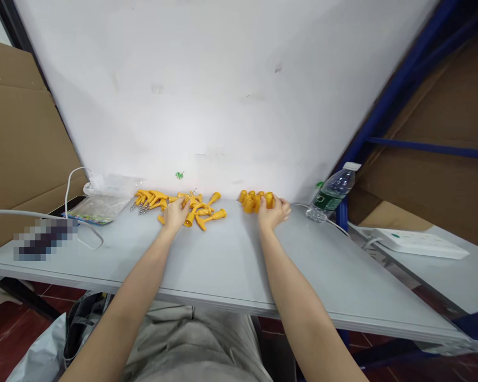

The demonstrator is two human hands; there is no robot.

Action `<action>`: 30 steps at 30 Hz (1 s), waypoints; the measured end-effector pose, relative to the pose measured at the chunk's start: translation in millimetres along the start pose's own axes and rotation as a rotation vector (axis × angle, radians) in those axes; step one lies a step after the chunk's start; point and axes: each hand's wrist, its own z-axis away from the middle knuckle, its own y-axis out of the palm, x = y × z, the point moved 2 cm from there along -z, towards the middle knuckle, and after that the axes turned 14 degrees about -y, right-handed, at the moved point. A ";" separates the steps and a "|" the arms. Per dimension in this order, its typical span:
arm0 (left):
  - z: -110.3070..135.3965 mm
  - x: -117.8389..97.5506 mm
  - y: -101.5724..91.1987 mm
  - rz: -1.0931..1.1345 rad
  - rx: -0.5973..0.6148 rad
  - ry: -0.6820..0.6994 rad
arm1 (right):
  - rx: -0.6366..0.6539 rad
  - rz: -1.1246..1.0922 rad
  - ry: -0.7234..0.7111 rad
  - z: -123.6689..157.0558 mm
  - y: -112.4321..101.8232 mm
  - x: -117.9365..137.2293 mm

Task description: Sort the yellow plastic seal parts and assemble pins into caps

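My left hand [176, 213] is at the pile of loose yellow plastic parts [207, 210], its thumb and fingers closed around a yellow plastic piece [186, 202]. Several of the parts in the pile have a flared end and a slim stem. My right hand [272, 213] is at a tight group of upright yellow plastic caps [248, 203], with thumb and fingers closed on the cap at the right end [269, 198]. To the left of the pile lie several yellow handle-like pieces [153, 197] with metal screw-like ends [142, 208].
A clear water bottle [331, 193] leans at the right. Plastic bags [103, 204], a white cable [91, 233] and a pixelated dark object [43, 240] lie left on the grey table [219, 265]. A white wall panel [223, 106] stands behind; a power strip [420, 243] lies right.
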 end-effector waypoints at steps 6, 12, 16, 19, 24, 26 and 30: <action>-1.9 3.4 -0.3 0.107 -0.020 -0.027 | 0.134 -0.049 0.285 -4.5 13.5 -52.8; -4.7 6.2 2.3 0.208 -0.080 0.027 | 0.234 -0.102 0.311 -5.1 28.0 -64.3; -7.1 7.6 7.1 0.199 -0.107 0.021 | 0.295 -0.111 0.334 -4.6 30.7 -64.3; -7.9 9.1 8.4 0.181 -0.081 -0.002 | 0.277 -0.119 0.338 -4.8 29.5 -64.5; -17.4 15.9 5.9 0.161 -0.062 -0.083 | 0.324 -0.081 0.312 -4.6 26.8 -62.1; -26.6 19.9 5.3 0.126 -0.038 -0.123 | 0.392 -0.045 0.286 -3.2 26.5 -59.7; -49.3 28.1 4.4 0.015 0.056 -0.102 | 0.430 0.015 0.209 1.7 26.7 -56.5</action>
